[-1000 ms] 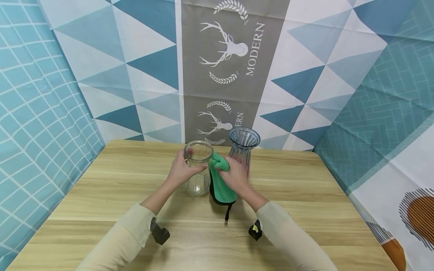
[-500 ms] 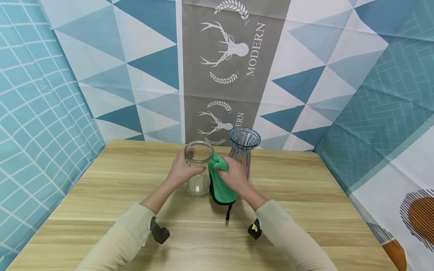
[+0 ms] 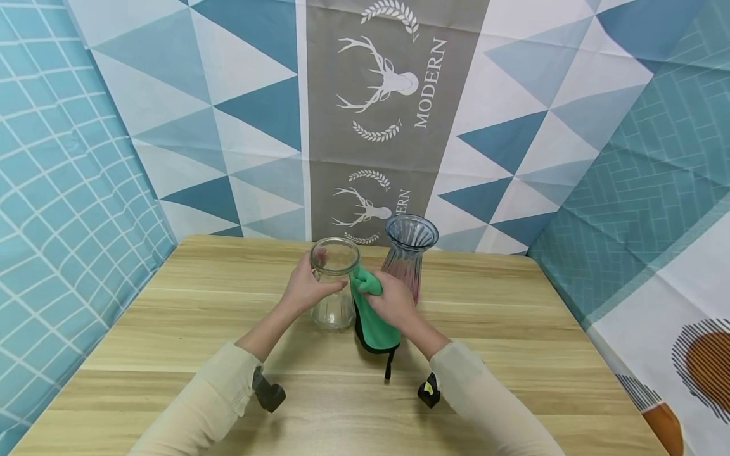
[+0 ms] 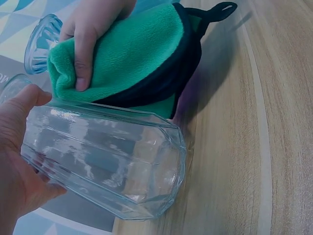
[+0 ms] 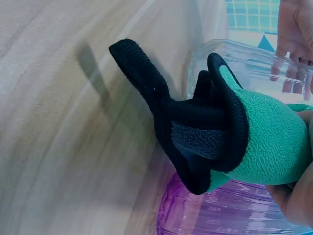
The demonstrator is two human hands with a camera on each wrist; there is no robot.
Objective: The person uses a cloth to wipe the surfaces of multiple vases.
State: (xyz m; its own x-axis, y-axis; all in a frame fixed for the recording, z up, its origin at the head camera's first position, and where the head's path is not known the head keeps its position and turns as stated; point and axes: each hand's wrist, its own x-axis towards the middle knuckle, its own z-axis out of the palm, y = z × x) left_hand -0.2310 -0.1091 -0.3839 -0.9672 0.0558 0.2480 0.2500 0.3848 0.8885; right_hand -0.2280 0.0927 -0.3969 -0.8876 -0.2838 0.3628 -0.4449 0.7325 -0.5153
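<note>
My left hand [image 3: 305,288] grips a clear glass vase [image 3: 332,311] near its neck, thumb on the near side and fingers round the far side. The vase stands upright on the table. Bunched in my right hand [image 3: 396,297] is a green towel [image 3: 379,329] with black edging, its folds hanging down beside the vase. In the left wrist view the towel [image 4: 142,54] lies right along the vase's side, with the right thumb pressed on it. A black hanging loop [image 5: 139,71] dangles from its lower end in the right wrist view. The right palm is mostly hidden.
A second ribbed glass vase [image 3: 410,234], blue at the flared rim and pink-purple lower down, stands just behind the right hand. The wooden table [image 3: 199,304] ends at a patterned cloth backdrop [image 3: 256,126]. Black wrist cameras [image 3: 269,392] hang below both sleeves.
My right hand has shifted slightly down the vase's side, and the towel's lower end and loop hang nearer to me. The left hand and the clear vase have stayed put.
</note>
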